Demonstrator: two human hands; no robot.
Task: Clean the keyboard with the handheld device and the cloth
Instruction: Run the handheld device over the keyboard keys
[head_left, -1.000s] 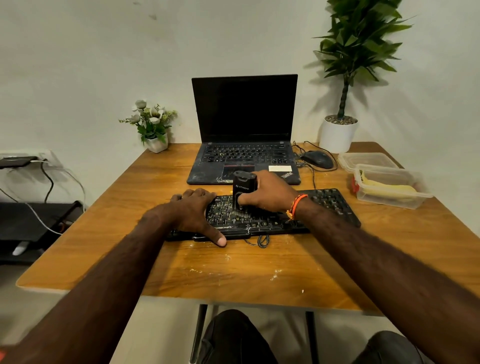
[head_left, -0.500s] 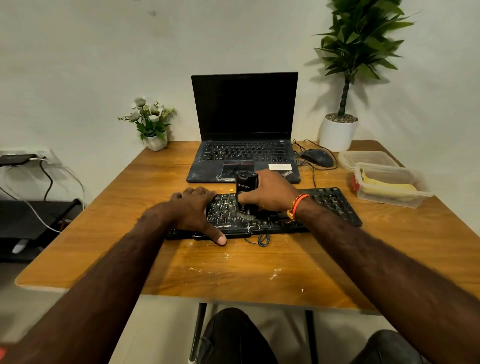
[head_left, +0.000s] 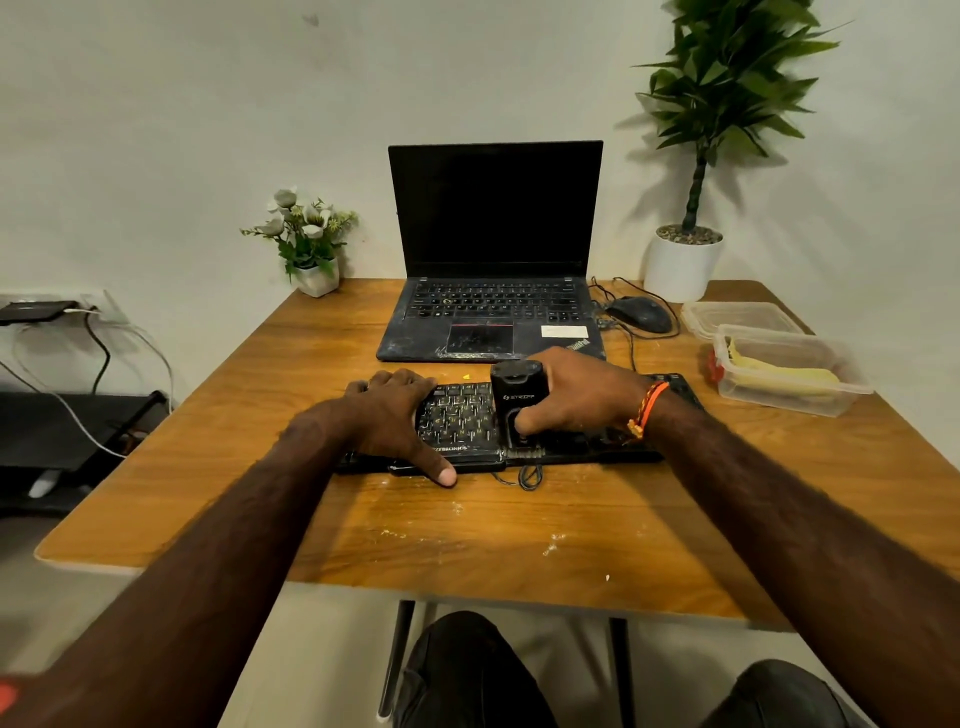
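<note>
A black keyboard (head_left: 457, 421) with dusty keys lies across the wooden table (head_left: 260, 426) in front of me. My right hand (head_left: 576, 395) grips a black handheld device (head_left: 514, 400) that stands upright on the keyboard's front edge near its middle, thumb on the device's front. My left hand (head_left: 387, 415) lies flat over the keyboard's left end, thumb at the front edge. A yellow cloth (head_left: 779, 366) lies inside a clear plastic container (head_left: 789, 400) at the right.
A dusty open laptop (head_left: 493, 291) sits behind the keyboard. A mouse (head_left: 639, 314) and cables lie to its right, beside a container lid (head_left: 737, 314). A flower pot (head_left: 317, 278) and a potted plant (head_left: 683, 265) stand at the back. White crumbs dot the table's front.
My right hand has drawn the device toward me, from the keyboard's upper rows to its front edge, and slightly right. My left hand has stayed on the keyboard's left end.
</note>
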